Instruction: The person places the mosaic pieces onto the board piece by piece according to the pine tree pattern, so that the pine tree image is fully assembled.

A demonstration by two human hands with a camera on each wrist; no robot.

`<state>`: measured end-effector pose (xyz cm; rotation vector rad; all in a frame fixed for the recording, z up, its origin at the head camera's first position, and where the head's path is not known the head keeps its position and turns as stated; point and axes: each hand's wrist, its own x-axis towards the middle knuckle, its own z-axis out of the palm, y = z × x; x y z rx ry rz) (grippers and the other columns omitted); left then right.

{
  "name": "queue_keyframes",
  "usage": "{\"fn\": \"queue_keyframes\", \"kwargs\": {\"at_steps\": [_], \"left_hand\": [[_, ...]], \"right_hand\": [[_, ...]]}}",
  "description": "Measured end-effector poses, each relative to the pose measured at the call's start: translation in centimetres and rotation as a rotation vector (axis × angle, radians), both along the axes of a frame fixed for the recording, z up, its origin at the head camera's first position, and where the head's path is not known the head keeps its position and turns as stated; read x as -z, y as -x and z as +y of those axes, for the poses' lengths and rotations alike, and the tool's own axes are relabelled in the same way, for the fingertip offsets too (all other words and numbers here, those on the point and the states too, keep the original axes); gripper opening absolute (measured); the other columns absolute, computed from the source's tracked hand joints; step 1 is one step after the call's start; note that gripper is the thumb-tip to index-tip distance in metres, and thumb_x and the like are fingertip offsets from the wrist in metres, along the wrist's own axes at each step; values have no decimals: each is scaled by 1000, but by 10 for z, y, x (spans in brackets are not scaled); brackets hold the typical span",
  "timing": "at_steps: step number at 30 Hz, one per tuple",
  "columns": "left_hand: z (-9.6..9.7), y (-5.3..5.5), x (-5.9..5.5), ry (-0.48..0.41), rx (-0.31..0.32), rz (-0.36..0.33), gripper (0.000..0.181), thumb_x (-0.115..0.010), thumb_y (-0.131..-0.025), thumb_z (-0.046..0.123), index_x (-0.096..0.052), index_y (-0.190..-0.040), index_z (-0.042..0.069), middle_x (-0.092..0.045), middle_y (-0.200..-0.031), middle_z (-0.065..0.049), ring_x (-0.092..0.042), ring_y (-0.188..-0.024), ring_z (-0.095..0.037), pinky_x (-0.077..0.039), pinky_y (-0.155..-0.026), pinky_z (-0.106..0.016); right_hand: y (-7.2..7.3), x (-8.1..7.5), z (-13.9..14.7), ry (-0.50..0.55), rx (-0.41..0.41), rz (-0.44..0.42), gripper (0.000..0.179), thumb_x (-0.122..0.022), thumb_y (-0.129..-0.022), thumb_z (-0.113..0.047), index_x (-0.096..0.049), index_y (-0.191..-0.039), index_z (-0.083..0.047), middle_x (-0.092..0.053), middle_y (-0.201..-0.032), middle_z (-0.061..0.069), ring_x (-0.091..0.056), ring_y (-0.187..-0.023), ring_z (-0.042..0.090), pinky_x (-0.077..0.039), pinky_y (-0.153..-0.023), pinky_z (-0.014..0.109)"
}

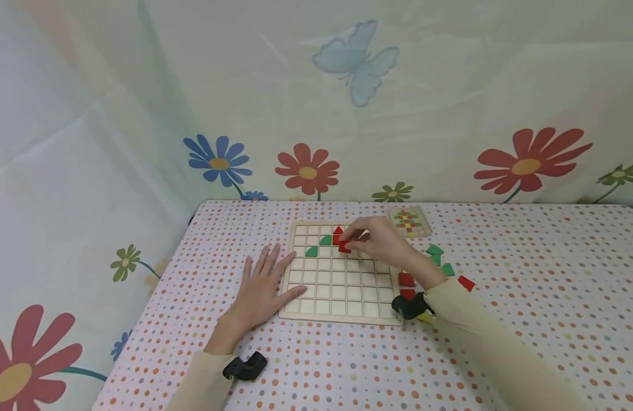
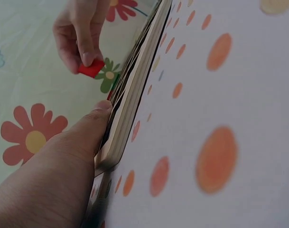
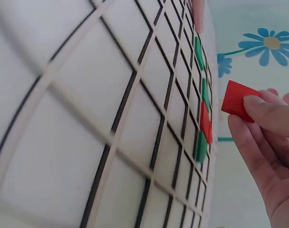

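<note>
I pinch a small red block [image 3: 240, 101] between thumb and fingertips; my right grip [image 1: 378, 240] is closed on it only as far as its thickness, with the block jutting out past my fingers. It is raised off the gridded wooden board [image 1: 339, 294], over the far rows, near a red square [image 1: 337, 240] already in a cell with a red triangle [image 1: 339, 230] just beyond it. Two green rounded pieces [image 1: 311, 251] step down to the left of that square, in separate cells.

My left grip [image 1: 261, 293] is spread flat, fingers straight and holding nothing, its thumb resting on the board's left edge. Past the far right corner lies a pattern card [image 1: 422, 228] showing coloured shapes. Right of the board are loose green pieces [image 1: 435, 249], red pieces [image 1: 406, 279] and a yellow piece [image 1: 426, 317], the last partly hidden by my right wrist. Everything sits on a dotted surface [image 1: 316, 365], with a flowered backdrop [image 1: 429, 142] behind bearing a blue butterfly [image 1: 365, 65].
</note>
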<state>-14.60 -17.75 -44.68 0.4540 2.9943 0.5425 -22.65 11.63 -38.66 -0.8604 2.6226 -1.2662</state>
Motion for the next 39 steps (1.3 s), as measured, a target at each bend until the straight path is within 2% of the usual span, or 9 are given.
{"fn": "queue_keyframes", "kwargs": {"at_steps": [4, 10, 17, 21, 39], "left_hand": [[-1, 1, 1, 14, -2, -3, 84, -56, -98, 67, -32, -166, 24, -10, -175, -11, -1, -162, -34, 4, -125, -66], [-1, 3, 3, 21, -4, 1, 85, -55, -97, 69, -32, -167, 25, -11, -175, -10, -1, -162, -34, 2, -125, -66], [0, 3, 4, 21, -3, 4, 85, -54, -97, 70, -32, -166, 26, -11, -175, -10, -1, -162, -33, 2, -125, -66], [0, 3, 3, 20, -6, 5, 85, -54, -97, 70, -32, -166, 26, -11, -175, -10, -2, -162, -33, 2, -125, -66], [-1, 4, 5, 37, -9, 2, 85, -55, -98, 69, -32, -166, 25, -11, -175, -11, -1, -162, -34, 2, -124, -67]], "right_hand": [[7, 7, -19, 31, 16, -10, 13, -77, -91, 5, -80, -103, 2, -77, -99, 12, -72, -92, 27, -61, -83, 38], [9, 14, -35, 42, 38, -39, 14, -75, -92, 6, -80, -104, 2, -78, -102, 12, -70, -94, 27, -59, -84, 39], [7, 21, -43, 20, -9, -17, 15, -75, -93, 6, -80, -106, 2, -76, -104, 12, -71, -91, 24, -59, -82, 33], [7, 22, -46, 6, -6, 1, 15, -76, -92, 6, -80, -105, 1, -76, -102, 11, -70, -89, 22, -59, -80, 32], [11, 18, -49, -80, 18, -34, 16, -74, -93, 7, -81, -107, 3, -75, -104, 13, -70, -96, 27, -59, -85, 37]]}}
